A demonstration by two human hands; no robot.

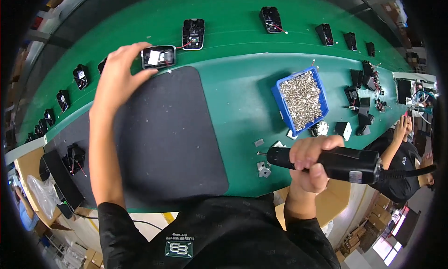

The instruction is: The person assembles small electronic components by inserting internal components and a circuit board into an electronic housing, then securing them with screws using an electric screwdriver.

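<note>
Green benchtop [242,110] borders a green conveyor [233,17], at whose near edge your left hand [117,74] pinches a black device casing [159,57], seemingly to steady it. Your right hand [310,162] wraps the black electric screwdriver [352,164], its bit [262,153] pointing left; the blue bin [281,108] of screws [301,98] stands just beyond, presumably for easy reach.
</note>
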